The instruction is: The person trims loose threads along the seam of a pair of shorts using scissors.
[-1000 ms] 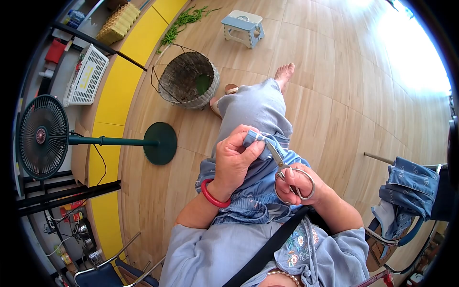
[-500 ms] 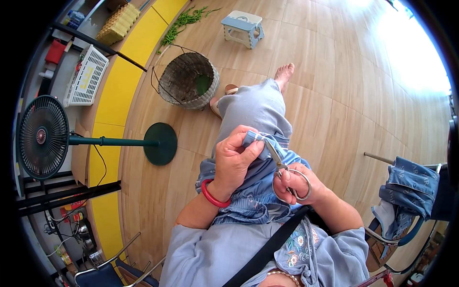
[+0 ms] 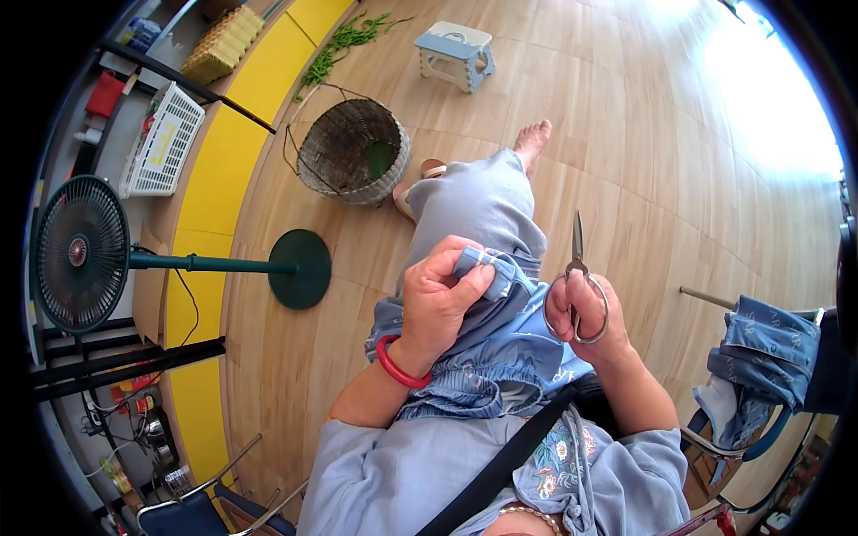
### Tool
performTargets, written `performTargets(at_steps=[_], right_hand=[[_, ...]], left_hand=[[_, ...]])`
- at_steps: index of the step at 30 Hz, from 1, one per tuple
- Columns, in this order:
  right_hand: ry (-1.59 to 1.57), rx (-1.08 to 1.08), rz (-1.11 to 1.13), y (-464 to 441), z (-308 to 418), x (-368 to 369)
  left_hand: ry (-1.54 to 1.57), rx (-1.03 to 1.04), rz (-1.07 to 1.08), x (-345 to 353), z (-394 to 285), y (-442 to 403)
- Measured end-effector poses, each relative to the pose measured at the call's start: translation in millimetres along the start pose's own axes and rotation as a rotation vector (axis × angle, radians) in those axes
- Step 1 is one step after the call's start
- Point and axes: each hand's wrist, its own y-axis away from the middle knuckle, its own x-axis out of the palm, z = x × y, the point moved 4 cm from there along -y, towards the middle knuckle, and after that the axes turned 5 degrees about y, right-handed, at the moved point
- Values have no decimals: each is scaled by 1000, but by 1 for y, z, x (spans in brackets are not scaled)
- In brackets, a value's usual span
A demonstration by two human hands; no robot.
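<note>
My left hand, with a red bangle at the wrist, pinches an edge of a blue printed garment. The garment lies across my lap and has a gathered, elastic-looking band near my waist. My right hand holds metal scissors by their finger loops. Their blades point up and away from me, look closed, and stand apart from the cloth, to its right.
A wicker basket and a folding step stool stand on the floor ahead, near green vegetables. To the left is a green standing fan. More blue printed cloth hangs on a chair at the right.
My right hand has carried the scissors away from the garment edge, to the right and upward, and the blades have turned to point forward. My left hand keeps its pinch in nearly the same place.
</note>
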Motion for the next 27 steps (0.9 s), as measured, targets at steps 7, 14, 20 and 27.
performTargets(at_steps=[7,14,20,27], right_hand=[[1254,-569,-121,7,37,-3],[1617,-671,-167,4,38,1],[1594,-691,-147,-3,41,12],[1619,-666,-118,-7,41,13]], left_hand=[[37,-17,16,-1,3,-1],[42,-31,19,0,3,-1],[7,-2,59,2,0,-2],[-53,41,83,1,1,-3]])
